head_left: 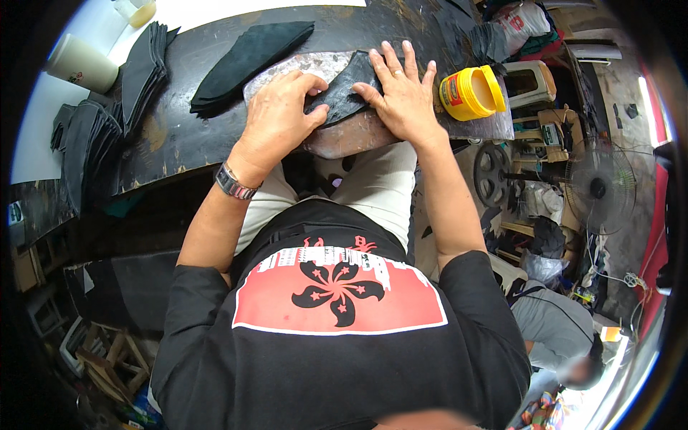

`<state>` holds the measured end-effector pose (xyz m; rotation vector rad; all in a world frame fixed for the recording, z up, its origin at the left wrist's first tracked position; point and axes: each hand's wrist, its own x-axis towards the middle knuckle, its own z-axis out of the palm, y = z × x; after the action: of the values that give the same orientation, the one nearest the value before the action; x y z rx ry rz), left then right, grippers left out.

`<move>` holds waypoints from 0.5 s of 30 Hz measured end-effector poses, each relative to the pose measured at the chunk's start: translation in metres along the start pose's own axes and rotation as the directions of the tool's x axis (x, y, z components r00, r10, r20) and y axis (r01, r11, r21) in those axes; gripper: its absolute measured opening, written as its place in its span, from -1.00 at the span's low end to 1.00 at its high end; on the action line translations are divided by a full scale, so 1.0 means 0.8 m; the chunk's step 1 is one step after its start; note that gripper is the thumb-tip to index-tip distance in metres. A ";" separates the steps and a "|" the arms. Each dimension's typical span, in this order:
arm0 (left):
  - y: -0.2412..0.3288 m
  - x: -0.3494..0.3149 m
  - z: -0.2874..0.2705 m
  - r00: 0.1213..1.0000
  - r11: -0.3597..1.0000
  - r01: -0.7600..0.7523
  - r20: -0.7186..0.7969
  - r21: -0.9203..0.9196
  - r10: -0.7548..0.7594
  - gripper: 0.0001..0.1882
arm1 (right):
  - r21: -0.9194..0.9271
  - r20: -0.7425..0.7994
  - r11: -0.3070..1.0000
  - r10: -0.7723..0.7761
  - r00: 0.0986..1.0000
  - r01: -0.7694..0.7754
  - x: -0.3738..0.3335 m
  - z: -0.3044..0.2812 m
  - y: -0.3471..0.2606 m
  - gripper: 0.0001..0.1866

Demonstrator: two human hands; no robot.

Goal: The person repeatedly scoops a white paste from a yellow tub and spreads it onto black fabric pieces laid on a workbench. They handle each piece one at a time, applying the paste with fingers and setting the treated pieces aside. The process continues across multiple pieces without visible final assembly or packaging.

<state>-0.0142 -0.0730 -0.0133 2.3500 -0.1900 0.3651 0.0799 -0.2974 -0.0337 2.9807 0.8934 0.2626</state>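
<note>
A black leather piece (349,87) lies on a worn, mottled slab (342,140) at the table's near edge. My left hand (281,115) is at its left end, fingers curled, with the thumb and index fingertip closed around the corner. Flat on the piece's right part rests my right hand (405,97), its fingers spread and a ring on one of them. Just right of that hand stands an open yellow plastic jar (469,94). Beyond my left hand is a stack of black leather pieces (247,63).
More stacks of dark cut pieces (143,79) lie at the table's left, beside a whitish cup (82,63). The dark worktable (175,132) has a curved near edge. At the right are a standing fan (598,188), a black handwheel (491,175) and a seated person (555,322).
</note>
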 end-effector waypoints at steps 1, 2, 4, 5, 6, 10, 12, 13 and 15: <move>0.001 0.000 0.000 1.000 1.000 0.003 0.002 -0.011 -0.003 -0.70 | 0.029 0.014 0.999 -0.023 1.000 0.023 0.006 -0.001 0.007 -0.19; 0.001 0.001 0.000 1.000 1.000 0.010 0.007 -0.027 -0.010 -0.70 | 0.056 0.009 0.997 -0.048 0.999 0.048 0.010 -0.002 0.012 -0.21; 0.001 0.002 0.000 0.999 0.998 0.035 0.026 -0.057 -0.033 -0.71 | 0.104 0.027 0.991 -0.084 0.996 0.081 0.015 -0.002 0.020 -0.27; 0.001 0.002 0.000 0.998 0.996 0.055 0.040 -0.071 -0.052 -0.71 | 0.107 0.062 0.991 -0.086 0.994 0.079 0.016 -0.001 0.022 -0.29; 0.001 0.002 -0.001 0.996 0.993 0.075 0.059 -0.089 -0.070 -0.71 | 0.155 0.075 0.982 -0.119 0.990 0.106 0.016 -0.001 0.022 -0.29; 0.000 0.006 -0.001 0.990 0.989 0.109 0.101 -0.097 -0.099 -0.70 | 0.168 0.019 0.965 -0.208 0.978 0.202 0.004 0.001 0.014 -0.33; -0.001 0.006 -0.002 0.986 0.988 0.130 0.117 -0.087 -0.120 -0.69 | 0.227 0.050 0.953 -0.218 0.975 0.202 -0.002 -0.002 0.008 -0.33; -0.001 0.006 -0.002 0.983 0.986 0.145 0.123 -0.085 -0.134 -0.68 | 0.248 0.060 0.948 -0.222 0.973 0.201 -0.003 -0.004 0.006 -0.33; 0.000 0.008 -0.002 0.975 0.980 0.180 0.144 -0.081 -0.167 -0.66 | 0.400 0.085 0.889 -0.278 0.957 0.223 -0.008 -0.011 0.002 -0.42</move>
<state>-0.0085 -0.0722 -0.0106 2.2793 -0.0635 0.1082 0.0741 -0.3024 -0.0258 3.1147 1.4483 -0.1491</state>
